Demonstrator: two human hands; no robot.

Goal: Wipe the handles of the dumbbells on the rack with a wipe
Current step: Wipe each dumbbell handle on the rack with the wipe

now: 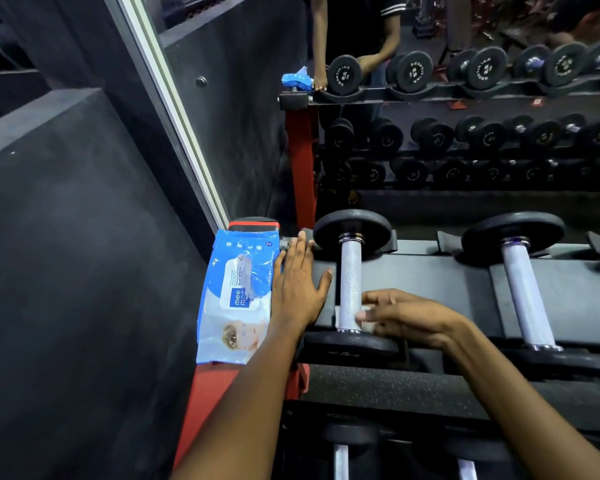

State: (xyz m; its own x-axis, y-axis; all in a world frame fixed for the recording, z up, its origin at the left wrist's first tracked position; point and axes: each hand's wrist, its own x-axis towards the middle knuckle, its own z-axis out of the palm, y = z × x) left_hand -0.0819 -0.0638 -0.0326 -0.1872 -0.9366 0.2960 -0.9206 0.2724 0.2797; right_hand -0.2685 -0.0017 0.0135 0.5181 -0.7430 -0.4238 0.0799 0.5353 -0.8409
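A dumbbell with a knurled silver handle [350,271] lies on the top shelf of the rack [430,282], its black plates at either end. My right hand [406,315] curls round the near end of that handle and holds a white wipe [368,318] against it; only small bits of the wipe show beside the fingers. My left hand [297,285] rests flat on the shelf's left end, fingers straight, between the handle and a blue pack of wet wipes [236,299]. A second dumbbell handle [525,296] lies further right.
A mirror [465,98] right behind the rack reflects the dumbbell rows, the wipe pack and a person. A dark wall panel [84,237] fills the left. The rack's red frame [208,393] runs down under my left forearm. More dumbbell handles [340,460] sit on the lower shelf.
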